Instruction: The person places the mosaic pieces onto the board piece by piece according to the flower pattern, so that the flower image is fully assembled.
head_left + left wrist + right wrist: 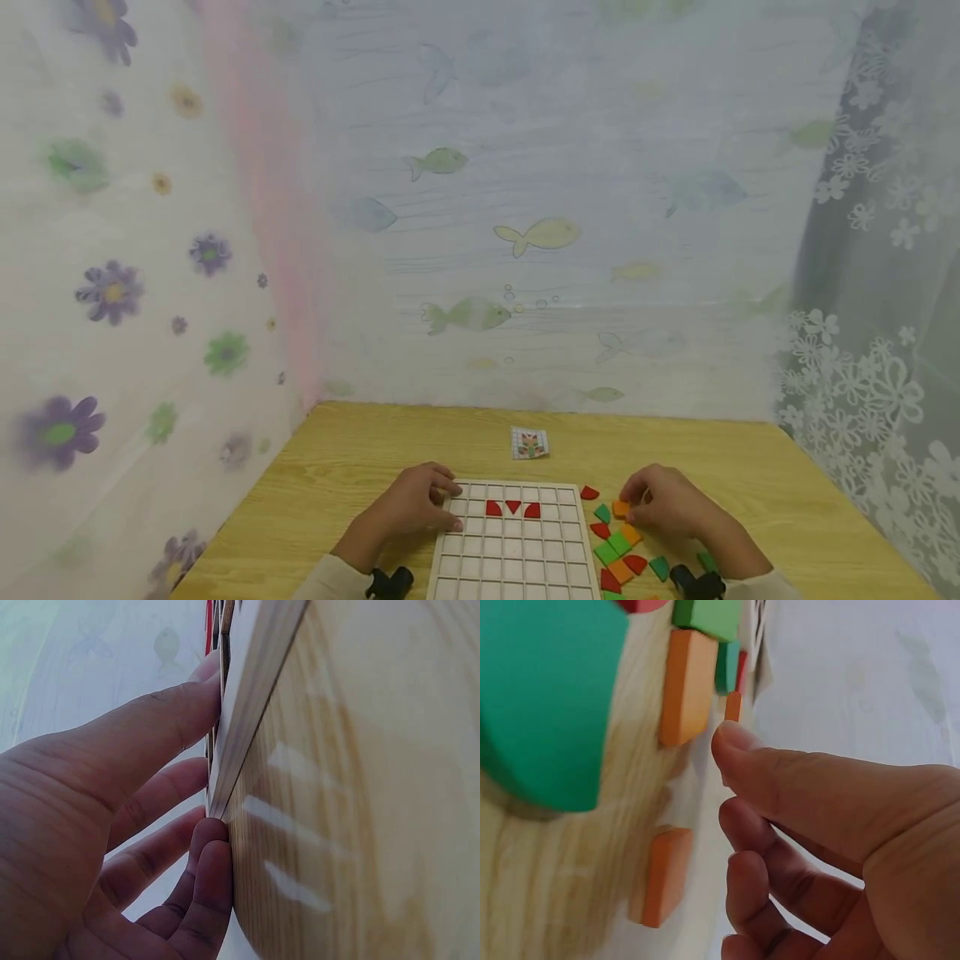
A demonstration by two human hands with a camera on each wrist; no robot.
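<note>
My left hand (pixel 420 498) holds the left edge of a pale wooden grid board (pixel 513 549). In the left wrist view its thumb (pixel 161 724) rests on the board's face while curled fingers bear against the edge. Two red quarter-round tiles (pixel 492 508) and a red triangle tile (pixel 513 506) lie in a row near the board's top. Right of the board, my right hand (pixel 663 502) pinches an orange square tile (pixel 620 509) between thumb and fingertips. The right wrist view shows that orange tile (pixel 733 706) edge-on past the thumb, its near end hidden.
Loose red, green (pixel 618 542) and orange tiles (pixel 621 571) lie between the board and my right hand, with a dark green tile (pixel 659 568) close to the wrist. Behind the board lies a small pattern card (pixel 530 443). Printed curtains (pixel 555 250) hang around the wooden table (pixel 360 433).
</note>
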